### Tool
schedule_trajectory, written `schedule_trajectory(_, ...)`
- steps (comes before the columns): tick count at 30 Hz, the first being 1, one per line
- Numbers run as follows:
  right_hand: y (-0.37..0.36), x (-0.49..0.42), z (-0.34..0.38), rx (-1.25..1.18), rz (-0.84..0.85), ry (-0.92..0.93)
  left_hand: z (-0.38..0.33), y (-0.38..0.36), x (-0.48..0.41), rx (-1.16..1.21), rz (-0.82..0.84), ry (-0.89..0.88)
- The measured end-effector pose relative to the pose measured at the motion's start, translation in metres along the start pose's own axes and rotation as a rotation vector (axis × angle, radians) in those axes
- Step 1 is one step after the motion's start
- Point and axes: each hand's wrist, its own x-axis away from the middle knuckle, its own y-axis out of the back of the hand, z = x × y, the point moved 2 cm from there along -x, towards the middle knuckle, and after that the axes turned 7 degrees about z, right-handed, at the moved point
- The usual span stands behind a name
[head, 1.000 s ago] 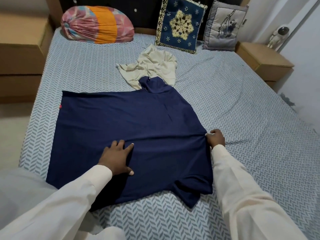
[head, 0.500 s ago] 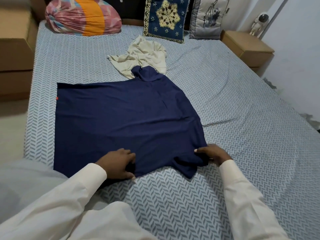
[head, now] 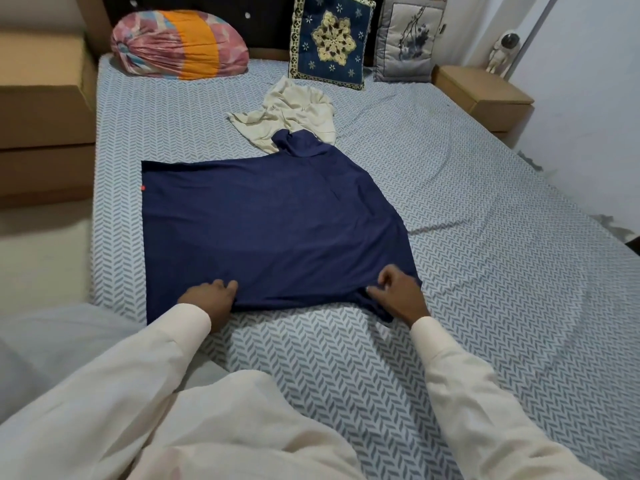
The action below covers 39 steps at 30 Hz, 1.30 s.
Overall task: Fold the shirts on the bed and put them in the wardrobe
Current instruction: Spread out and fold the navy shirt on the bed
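Two shirts are lying on the bed (head: 485, 237): a navy shirt (head: 270, 230) spreading flat across the centre of the frame, and a crumpled cream shirt (head: 287, 116) just above it, partly sitting under the navy sleeve. An orange and pink bolster (head: 176, 50), a blue cushion (head: 329, 39) and a grey cushion (head: 408, 39) are leaning along the top, with a nightstand (head: 485, 95) standing at the upper right. A second ago the left hand (head: 207, 299) was lying flat on the cloth and the right hand (head: 398, 296) was sitting at the shirt's right edge; now both are working at the near edge, and the strip of navy fabric below them is no longer showing. Curled fingers of the left hand are gripping the near edge, while the right hand is pinching bunched fabric by the near sleeve; the shirt is stretching away from both hands toward the top of the frame
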Motion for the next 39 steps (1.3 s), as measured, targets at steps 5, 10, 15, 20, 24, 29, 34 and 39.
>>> schedule_trajectory(5, -0.022, 0.011, -0.010, 0.371, 0.129, 0.170, 0.014, -0.003, 0.001, -0.004, 0.055, -0.050)
schedule_trajectory(10, -0.005, 0.011, -0.014, 0.475, -0.164, 0.173, 0.026, 0.000, 0.007, -0.013, 0.034, -0.097)
schedule_trajectory(15, 0.008, 0.010, -0.008, 0.656, 0.174, -0.098, 0.041, -0.001, 0.013, -0.069, 0.067, -0.058)
schedule_trajectory(20, 0.000, 0.014, 0.008, 0.615, 0.391, -0.199, 0.044, -0.002, 0.019, -0.095, 0.162, -0.035)
schedule_trajectory(24, -0.016, 0.007, 0.026, 0.541, 0.299, 0.094, 0.043, -0.004, 0.025, -0.103, 0.223, 0.018)
schedule_trajectory(29, -0.031, -0.001, 0.026, 0.523, 0.357, 0.237, 0.041, -0.005, 0.030, -0.044, 0.274, 0.073)
schedule_trajectory(34, -0.025, -0.007, 0.024, 0.402, 0.247, 0.257, 0.049, -0.004, 0.032, 0.026, 0.274, 0.105)
schedule_trajectory(39, -0.016, -0.035, 0.029, 0.154, 0.067, 0.233, 0.095, 0.000, 0.025, 0.554, 0.119, 0.082)
